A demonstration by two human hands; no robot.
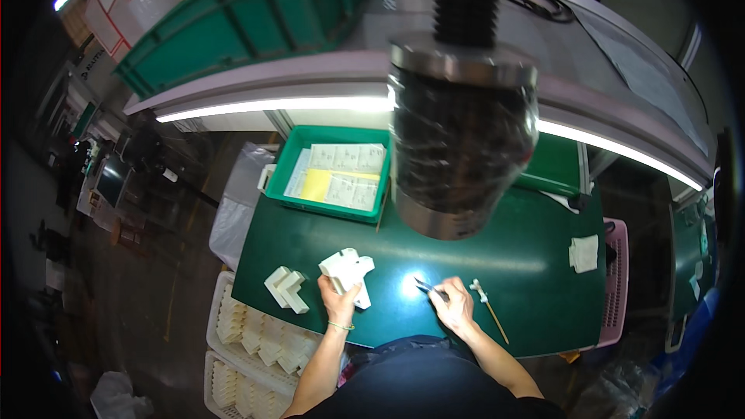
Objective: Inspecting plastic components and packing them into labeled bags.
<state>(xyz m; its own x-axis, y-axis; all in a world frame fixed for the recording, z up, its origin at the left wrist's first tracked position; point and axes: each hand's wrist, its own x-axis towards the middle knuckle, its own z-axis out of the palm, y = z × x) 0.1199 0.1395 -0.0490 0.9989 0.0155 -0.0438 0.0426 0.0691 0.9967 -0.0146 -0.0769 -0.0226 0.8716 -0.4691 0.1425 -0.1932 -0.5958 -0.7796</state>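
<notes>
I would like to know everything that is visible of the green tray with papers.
The green tray is rectangular, open-topped and plastic-looking, with raised walls. It stands upright on the far left part of the dark green table, holding white printed sheets and a yellow sheet. Its floor is mostly covered.

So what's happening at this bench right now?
A person is working with both hands over the green bench. The left hand grips white angular work; whether it is one piece or several is unclear. The right hand holds a slim dark tool, apart from that work. Another white angular shape lies to the left, and a thin stick lies to the right.
</notes>
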